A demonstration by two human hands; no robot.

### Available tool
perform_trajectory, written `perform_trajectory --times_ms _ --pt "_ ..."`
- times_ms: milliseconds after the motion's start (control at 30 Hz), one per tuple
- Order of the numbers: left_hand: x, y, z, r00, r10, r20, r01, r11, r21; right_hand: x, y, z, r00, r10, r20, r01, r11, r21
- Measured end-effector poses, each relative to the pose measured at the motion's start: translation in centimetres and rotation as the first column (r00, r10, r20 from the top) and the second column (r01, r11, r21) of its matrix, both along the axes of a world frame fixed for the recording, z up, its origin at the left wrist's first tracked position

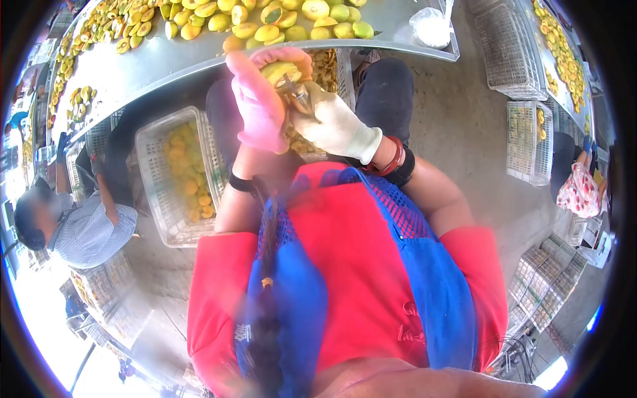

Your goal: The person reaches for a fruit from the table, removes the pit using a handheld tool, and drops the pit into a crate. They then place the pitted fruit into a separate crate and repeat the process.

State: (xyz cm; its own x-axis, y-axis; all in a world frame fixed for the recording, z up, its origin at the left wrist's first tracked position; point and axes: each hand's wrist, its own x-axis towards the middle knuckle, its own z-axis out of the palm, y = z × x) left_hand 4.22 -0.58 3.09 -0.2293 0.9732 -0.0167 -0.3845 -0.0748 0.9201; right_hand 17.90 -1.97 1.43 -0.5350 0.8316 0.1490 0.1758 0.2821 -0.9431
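In the head view my left hand [251,106], in a pink glove, cups a cut yellow-green fruit [280,71] that looks like a mango half. My right hand [332,123], in a white glove, is closed around a small metal tool [298,99]. Its tip touches or lies just over the fruit; its exact kind is partly hidden by the fingers. Both hands meet above my lap, near the edge of the metal table [199,53]. Under them, yellowish peelings or scraps [324,66] fill a container.
Many fruit halves [265,20] lie on the table, with a white plastic bundle [430,28] at its right corner. A white crate [149,172] with fruit stands at my left. Stacked crates [507,50] stand to the right. A co-worker [89,229] sits at the left.
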Motion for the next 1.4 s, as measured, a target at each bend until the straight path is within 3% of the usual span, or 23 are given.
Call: perform_trajectory --times_ms 133,267,333,467,567,767,867,933,1000,1067,1133,1167,1200,1233,1267,1300,1333,1367,1400 --pt "1.2 -0.1 0.2 0.974 0.163 -0.159 -0.164 0.986 0.009 -0.3 0.3 -0.4 0.998 -0.009 0.065 0.010 1.000 -0.016" --pt "1.2 0.1 -0.6 0.978 0.175 -0.117 -0.175 0.984 0.013 -0.2 0.2 -0.8 0.996 -0.018 0.091 0.018 1.000 -0.003" --pt "0.6 -0.3 0.3 0.998 0.048 -0.045 -0.050 0.998 -0.044 -0.3 0.4 0.1 0.995 0.087 -0.048 -0.097 0.963 -0.252" --pt "-0.2 0.0 -0.2 0.989 -0.141 0.043 0.141 0.990 0.003 0.9 0.7 2.8 0.962 0.166 -0.217 -0.269 0.725 -0.635" --pt "-0.7 -0.3 -0.5 0.975 -0.215 -0.053 0.219 0.970 0.103 1.3 0.9 1.6 0.940 0.224 -0.258 -0.340 0.681 -0.648" --pt "-2.0 -0.4 -1.8 0.940 -0.328 -0.094 0.337 0.935 0.113 1.4 0.7 1.9 0.930 0.264 -0.255 -0.365 0.605 -0.708" --pt "-2.6 -0.7 -2.0 0.911 -0.373 -0.174 0.403 0.896 0.188 1.3 0.9 0.8 0.888 0.339 -0.310 -0.447 0.482 -0.754" --pt "-3.1 -0.8 -2.5 0.900 -0.383 -0.207 0.419 0.891 0.173 0.7 0.6 -0.8 0.836 0.344 -0.428 -0.548 0.473 -0.690" --pt "-3.0 -0.9 -2.3 0.906 -0.338 -0.253 0.391 0.899 0.199 1.1 0.4 -0.6 0.796 0.300 -0.525 -0.601 0.297 -0.742" --pt "-3.0 -1.2 -2.1 0.961 -0.184 -0.205 0.210 0.972 0.109 0.6 0.3 -0.1 0.831 0.260 -0.492 -0.554 0.303 -0.776" --pt "-5.8 -0.3 -2.5 0.952 -0.032 -0.306 0.064 0.993 0.095 0.3 0.4 -0.4 0.842 0.298 -0.449 -0.536 0.372 -0.758" --pt "-7.0 -0.7 -2.3 0.981 0.158 -0.110 -0.155 0.987 0.036 0.5 0.4 -0.4 0.845 0.274 -0.460 -0.533 0.354 -0.769" --pt "-9.8 -0.7 -3.8 0.883 0.386 -0.266 -0.411 0.911 -0.043 0.7 0.5 -0.6 0.873 0.239 -0.425 -0.487 0.385 -0.784" --pt "-11.4 -1.7 -2.4 0.881 0.429 -0.198 -0.448 0.892 -0.065 1.1 0.6 -0.9 0.901 0.197 -0.387 -0.435 0.417 -0.798" --pt "-14.1 -2.5 -3.2 0.804 0.489 -0.339 -0.553 0.824 -0.123 1.5 0.6 -1.4 0.926 0.147 -0.347 -0.375 0.451 -0.810" --pt "-16.5 -3.3 -4.0 0.655 0.494 -0.572 -0.675 0.723 -0.148 1.8 0.9 -2.9 0.946 0.139 -0.292 -0.321 0.512 -0.797" --pt "-16.9 -4.3 -1.2 0.623 0.215 -0.752 -0.709 0.561 -0.427 1.9 1.0 -3.3 0.964 0.095 -0.248 -0.262 0.504 -0.823" --pt "-22.2 -5.2 -6.4 0.431 0.176 -0.885 -0.729 0.645 -0.227 1.9 1.1 -3.6 0.978 0.048 -0.202 -0.199 0.494 -0.847" --pt "-21.1 -5.1 -4.8 0.518 0.232 -0.823 -0.761 0.565 -0.320 2.0 1.1 -3.9 0.988 0.002 -0.155 -0.137 0.480 -0.866"
